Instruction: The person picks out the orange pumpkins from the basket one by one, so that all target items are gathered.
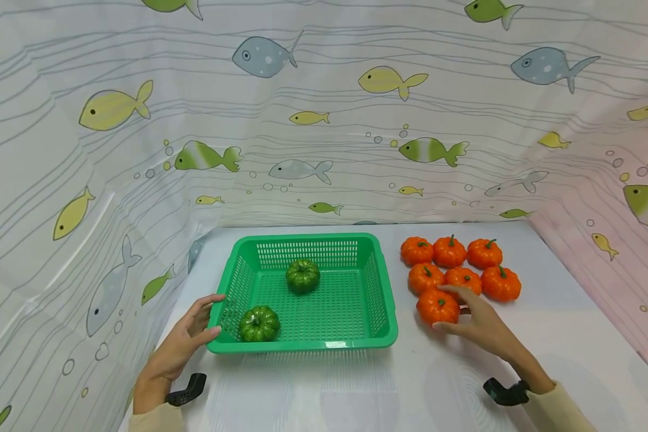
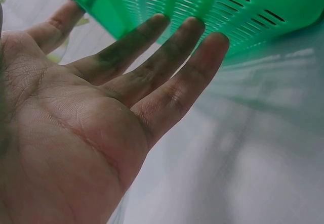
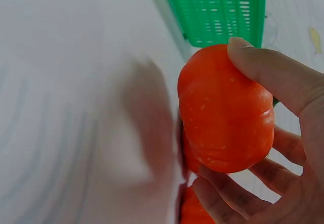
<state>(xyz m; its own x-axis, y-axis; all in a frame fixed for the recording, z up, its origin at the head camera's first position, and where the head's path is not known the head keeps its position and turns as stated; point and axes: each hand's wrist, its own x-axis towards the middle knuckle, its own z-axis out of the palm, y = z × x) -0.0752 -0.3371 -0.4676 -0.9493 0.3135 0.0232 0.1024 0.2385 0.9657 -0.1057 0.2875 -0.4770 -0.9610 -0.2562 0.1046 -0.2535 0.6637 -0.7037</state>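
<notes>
My right hand [image 1: 483, 321] grips a small shiny orange pumpkin [image 3: 228, 107] between thumb and fingers. In the right wrist view the pumpkin is raised above the white table, its shadow beside it. Behind it in the head view sit several more orange pumpkins [image 1: 450, 251] with green stems. At the left end of the green plastic basket [image 1: 302, 346] is my left hand [image 1: 183, 336], its fingers extended and their tips right at the slotted wall [image 2: 202, 1]. Inside the basket lie two dark green pumpkins, one near the back [image 1: 303, 276] and one at the front left [image 1: 259, 324].
A white table [image 1: 356, 390] carries the basket and the orange pumpkins. Around it hangs a pale curtain [image 1: 324, 198] printed with fish and wavy lines, close behind the basket and along both sides. Each wrist wears a black camera [image 1: 188, 390].
</notes>
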